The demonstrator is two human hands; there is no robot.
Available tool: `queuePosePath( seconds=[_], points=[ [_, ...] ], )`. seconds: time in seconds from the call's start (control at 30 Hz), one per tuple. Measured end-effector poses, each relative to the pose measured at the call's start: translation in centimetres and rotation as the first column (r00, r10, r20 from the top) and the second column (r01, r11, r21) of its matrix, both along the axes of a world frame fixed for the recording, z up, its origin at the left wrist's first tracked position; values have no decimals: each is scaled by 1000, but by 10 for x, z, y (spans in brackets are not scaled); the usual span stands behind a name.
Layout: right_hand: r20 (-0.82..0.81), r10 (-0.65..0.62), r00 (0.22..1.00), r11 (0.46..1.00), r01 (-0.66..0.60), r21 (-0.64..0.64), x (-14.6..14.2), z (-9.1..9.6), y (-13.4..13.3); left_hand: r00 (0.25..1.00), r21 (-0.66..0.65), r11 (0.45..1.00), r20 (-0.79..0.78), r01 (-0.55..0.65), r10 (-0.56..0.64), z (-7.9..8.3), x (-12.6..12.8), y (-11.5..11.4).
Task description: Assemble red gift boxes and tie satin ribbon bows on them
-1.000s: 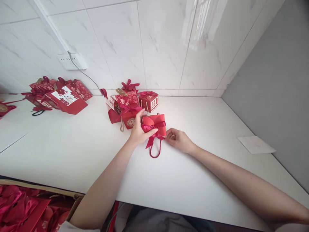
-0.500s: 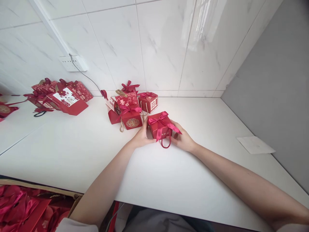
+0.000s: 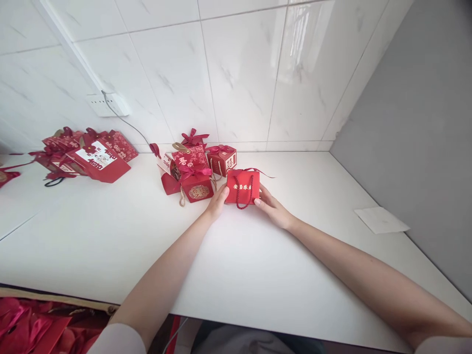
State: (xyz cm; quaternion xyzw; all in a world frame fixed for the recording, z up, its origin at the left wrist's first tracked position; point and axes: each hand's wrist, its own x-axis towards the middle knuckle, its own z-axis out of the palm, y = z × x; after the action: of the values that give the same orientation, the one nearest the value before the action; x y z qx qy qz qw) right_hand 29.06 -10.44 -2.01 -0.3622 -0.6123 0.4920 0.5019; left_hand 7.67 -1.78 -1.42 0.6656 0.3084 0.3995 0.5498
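Between my two hands is a red gift box [image 3: 230, 194] with gold characters on the side facing me and a dark red rope handle [image 3: 244, 206] hanging over that side. Only a thin edge of its ribbon shows along the far top. My left hand [image 3: 218, 200] grips the left side, thumb toward me. On the right, my right hand [image 3: 273, 206] holds the lower right corner, its thumb on the near face and the other fingers partly hidden behind. Just left stands a red box with a gold emblem [image 3: 200, 191], close to my left hand.
Behind it are a red box with a white label [image 3: 222, 161] and a patterned red box [image 3: 191, 157]. More red boxes [image 3: 99, 160] lie far left. A white paper [image 3: 381, 220] lies by the grey partition [image 3: 416, 123]. Below the table's front edge, a carton holds red ribboned boxes [image 3: 33, 327].
The gift box has been tipped so its lettered side faces me; its bow, on top before, has turned away to the far side. Both hands keep hold of it.
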Motion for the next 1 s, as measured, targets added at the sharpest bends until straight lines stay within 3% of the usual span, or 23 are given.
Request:
queuePosePath(
  seconds=[0.2,0.37,0.47,0.6,0.77,0.83,1.0],
  points=[
    [15,-157,988,987,157,-14,1,-9,1,998,67,996,-2,-55,56,-1,8,-1],
    [22,-288,957,957,287,50,-2,-3,-4,996,108,991,-18,-84,86,2,5,-6],
    [20,-318,948,946,316,71,-4,0,-8,985,96,981,-21,-168,171,-1,4,-3],
    [19,-337,941,940,336,63,-5,-1,-10,928,100,926,-47,-364,369,-6,1,5],
    [40,-388,921,921,385,65,-4,-2,-7,814,190,807,-54,-560,578,-8,-3,10],
    [68,-429,901,902,423,91,-5,-1,-7,808,218,794,-41,-567,588,-7,-2,6],
    [234,-584,778,808,526,266,-11,0,-12,905,251,878,-21,-408,426,2,13,-21]
  ],
)
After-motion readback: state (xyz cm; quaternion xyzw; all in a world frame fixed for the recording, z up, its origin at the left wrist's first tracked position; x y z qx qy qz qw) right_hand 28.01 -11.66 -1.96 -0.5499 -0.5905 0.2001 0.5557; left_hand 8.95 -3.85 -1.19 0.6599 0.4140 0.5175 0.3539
